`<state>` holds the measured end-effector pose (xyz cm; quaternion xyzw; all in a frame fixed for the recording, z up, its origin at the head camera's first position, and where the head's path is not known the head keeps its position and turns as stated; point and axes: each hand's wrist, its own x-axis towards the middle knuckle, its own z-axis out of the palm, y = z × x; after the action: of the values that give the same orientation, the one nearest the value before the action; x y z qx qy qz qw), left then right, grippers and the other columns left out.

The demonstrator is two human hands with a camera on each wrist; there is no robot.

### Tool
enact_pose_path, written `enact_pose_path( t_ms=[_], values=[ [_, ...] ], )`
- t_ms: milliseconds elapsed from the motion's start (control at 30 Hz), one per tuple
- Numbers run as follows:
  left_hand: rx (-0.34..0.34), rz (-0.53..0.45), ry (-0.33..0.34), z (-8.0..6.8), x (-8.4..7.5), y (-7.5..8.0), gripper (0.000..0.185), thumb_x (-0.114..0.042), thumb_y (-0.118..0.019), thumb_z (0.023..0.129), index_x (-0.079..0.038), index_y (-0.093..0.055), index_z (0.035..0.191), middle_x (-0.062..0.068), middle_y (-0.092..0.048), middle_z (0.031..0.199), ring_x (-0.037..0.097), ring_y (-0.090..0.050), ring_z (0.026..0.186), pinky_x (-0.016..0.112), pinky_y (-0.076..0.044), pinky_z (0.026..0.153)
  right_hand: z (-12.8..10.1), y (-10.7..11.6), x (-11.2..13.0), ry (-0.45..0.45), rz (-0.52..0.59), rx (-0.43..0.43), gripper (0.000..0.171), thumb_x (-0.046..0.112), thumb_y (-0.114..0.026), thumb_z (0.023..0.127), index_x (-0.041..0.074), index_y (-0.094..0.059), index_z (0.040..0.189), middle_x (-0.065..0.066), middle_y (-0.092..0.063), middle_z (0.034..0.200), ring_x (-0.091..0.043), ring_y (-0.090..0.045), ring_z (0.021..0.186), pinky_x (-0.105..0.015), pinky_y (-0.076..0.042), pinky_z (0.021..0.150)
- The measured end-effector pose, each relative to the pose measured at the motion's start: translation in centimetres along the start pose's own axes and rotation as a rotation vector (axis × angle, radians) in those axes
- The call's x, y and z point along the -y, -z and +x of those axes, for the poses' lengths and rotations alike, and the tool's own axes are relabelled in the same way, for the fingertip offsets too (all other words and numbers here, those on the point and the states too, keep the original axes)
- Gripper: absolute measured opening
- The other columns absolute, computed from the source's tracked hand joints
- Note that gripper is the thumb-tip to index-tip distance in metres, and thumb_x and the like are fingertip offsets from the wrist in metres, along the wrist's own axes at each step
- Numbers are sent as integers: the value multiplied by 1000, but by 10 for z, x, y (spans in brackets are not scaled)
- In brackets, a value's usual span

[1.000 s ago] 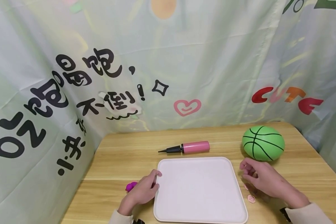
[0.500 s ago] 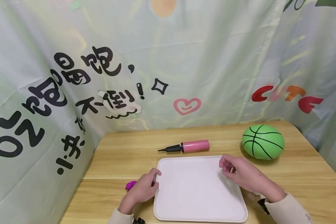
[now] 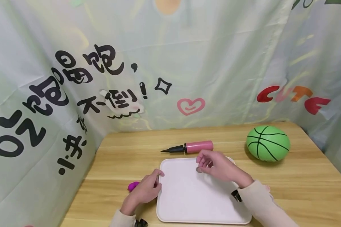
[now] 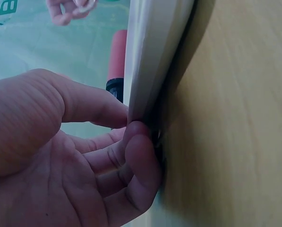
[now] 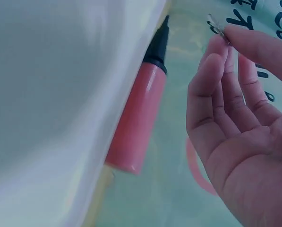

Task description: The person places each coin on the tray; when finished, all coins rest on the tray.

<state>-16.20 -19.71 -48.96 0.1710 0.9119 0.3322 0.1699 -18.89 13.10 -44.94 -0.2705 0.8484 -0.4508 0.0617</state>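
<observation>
A pale pink tray point(image 3: 187, 201) lies on the wooden table point(image 3: 301, 183). My left hand point(image 3: 157, 179) grips the tray's left edge point(image 4: 145, 71), thumb on top and fingers curled beneath. My right hand point(image 3: 201, 164) hovers over the tray's far part and pinches a small pale round piece point(image 3: 199, 170) at its fingertips point(image 5: 226, 35). In the right wrist view that piece point(image 5: 215, 22) glints above the fingers. A pink hand pump point(image 3: 197, 147) with a black nozzle lies just beyond the tray, also close to the right hand point(image 5: 136, 123).
A green ball point(image 3: 268, 143) with black lines sits at the table's far right. A magenta thing point(image 3: 133, 186) lies left of my left hand. A small pink piece point(image 3: 268, 188) peeks out by my right sleeve. Printed cloth walls point(image 3: 74, 78) enclose the table.
My right hand has travelled left from the table beside the tray to above the tray's far part, carrying the small piece. The left hand has stayed on the tray's edge.
</observation>
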Motion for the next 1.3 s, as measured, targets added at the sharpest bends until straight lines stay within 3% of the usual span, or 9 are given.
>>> enact_pose_path(
  t_ms=[300,733,933,1300],
  values=[
    [5,-20,-8,-1,-1,2,35,-9,-57,100,-5,-50,134,-1,-52,76,8,-47,63,21,-40,59,28,-24,-7,-13,95,61,21,9,-79,88,5,-63,101,-3,-68,89,-13,-64,81,-25,-56,74],
    [-4,-18,-18,-1,0,3,34,-7,-57,100,-5,-50,133,-1,-52,76,7,-47,63,21,-41,59,51,-52,-15,1,115,145,19,2,-77,88,4,-64,102,-6,-67,89,-11,-63,81,-23,-56,77],
    [-3,-28,-24,0,0,1,34,-7,-57,99,-5,-51,133,-2,-52,76,6,-47,63,21,-41,59,56,-58,-12,-15,107,192,16,-6,-72,87,1,-65,100,-10,-70,90,-14,-65,82,-22,-56,77],
    [-5,-27,-40,0,0,2,34,-5,-58,99,-4,-51,132,-2,-51,75,6,-46,63,21,-41,58,56,-59,-8,-31,65,186,16,-8,-67,88,1,-65,102,-11,-68,86,-16,-63,79,-22,-53,75]
  ],
)
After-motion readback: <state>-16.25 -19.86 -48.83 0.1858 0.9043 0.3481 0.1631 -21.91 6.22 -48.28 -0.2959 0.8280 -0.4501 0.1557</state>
